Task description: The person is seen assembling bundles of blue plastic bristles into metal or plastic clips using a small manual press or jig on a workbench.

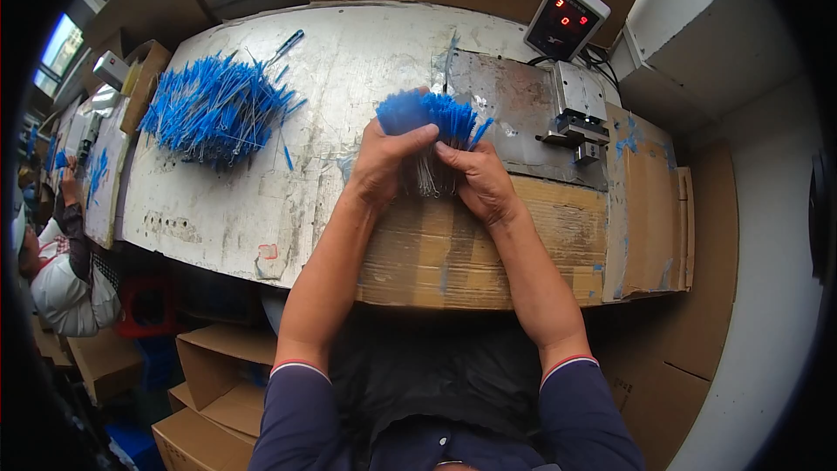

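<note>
Above the front middle of the bench, both my hands are closed round a thick bundle of thin wire pieces with blue ends (429, 113). The blue ends point up and away from me; bare wire shafts hang below, between my palms. My left hand (378, 157) grips the bundle's left side, its thumb laid across the front. My right hand (481, 179) holds the right side, thumb near the other thumb. One or two pieces lean out to the right. A large loose pile of similar blue-ended wires (218, 109) lies on the bench at the left.
A small metal fixture (580, 126) stands on a metal plate (501, 92) at right. Behind it is a white box with a red display (567, 19). Cardboard (436, 253) covers the front edge. A screwdriver (288, 44) lies behind the pile. Another person (65, 279) works far left.
</note>
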Available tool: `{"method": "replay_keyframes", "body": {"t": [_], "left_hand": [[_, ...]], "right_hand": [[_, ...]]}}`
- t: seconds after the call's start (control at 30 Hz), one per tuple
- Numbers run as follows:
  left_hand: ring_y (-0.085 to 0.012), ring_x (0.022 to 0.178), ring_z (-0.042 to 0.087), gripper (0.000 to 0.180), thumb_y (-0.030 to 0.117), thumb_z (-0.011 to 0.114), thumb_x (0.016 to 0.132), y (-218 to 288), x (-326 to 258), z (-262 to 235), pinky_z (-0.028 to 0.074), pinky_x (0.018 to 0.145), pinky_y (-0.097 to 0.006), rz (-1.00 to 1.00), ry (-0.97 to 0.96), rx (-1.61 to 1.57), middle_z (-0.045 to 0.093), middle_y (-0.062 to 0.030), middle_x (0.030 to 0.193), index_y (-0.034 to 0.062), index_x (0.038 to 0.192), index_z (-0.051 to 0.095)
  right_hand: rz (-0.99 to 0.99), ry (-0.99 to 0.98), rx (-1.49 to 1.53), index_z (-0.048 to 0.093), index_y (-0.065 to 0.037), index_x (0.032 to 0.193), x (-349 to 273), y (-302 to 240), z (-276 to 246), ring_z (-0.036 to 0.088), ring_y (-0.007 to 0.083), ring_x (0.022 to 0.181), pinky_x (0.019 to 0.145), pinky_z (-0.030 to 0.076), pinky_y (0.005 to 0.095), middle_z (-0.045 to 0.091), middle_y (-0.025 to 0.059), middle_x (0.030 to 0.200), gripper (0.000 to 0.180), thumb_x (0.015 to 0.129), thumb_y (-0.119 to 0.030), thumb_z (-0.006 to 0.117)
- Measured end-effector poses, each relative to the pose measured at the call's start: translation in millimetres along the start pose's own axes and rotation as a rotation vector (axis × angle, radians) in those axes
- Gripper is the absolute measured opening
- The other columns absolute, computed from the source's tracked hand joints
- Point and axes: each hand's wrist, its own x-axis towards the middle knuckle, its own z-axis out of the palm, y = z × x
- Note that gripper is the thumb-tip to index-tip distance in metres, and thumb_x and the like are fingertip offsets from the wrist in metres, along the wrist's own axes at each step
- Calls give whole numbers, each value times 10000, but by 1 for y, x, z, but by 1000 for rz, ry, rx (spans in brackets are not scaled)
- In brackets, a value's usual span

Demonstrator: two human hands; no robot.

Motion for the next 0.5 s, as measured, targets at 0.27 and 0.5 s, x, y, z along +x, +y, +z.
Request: {"method": "replay_keyframes", "body": {"t": [0.27,0.5], "left_hand": [[-189,1038,697,534,-4,783,863,-3,1,-1,562,960,-355,57,60,-1,716,-75,1145,26,1361,592],[-172,1051,687,509,-3,778,877,-6,2,0,553,966,-337,43,46,-6,711,-63,1159,31,1354,601]], "right_hand": [[75,-152,173,561,4,1385,-1,-8,3,616,200,1216,1100,465,376,644,87,1327,365,1032,-85,596],[-32,-65,-73,584,-5,1375,-3,-1,7,603,170,1208,1089,453,358,648,59,1304,363,1028,-111,612]]}}
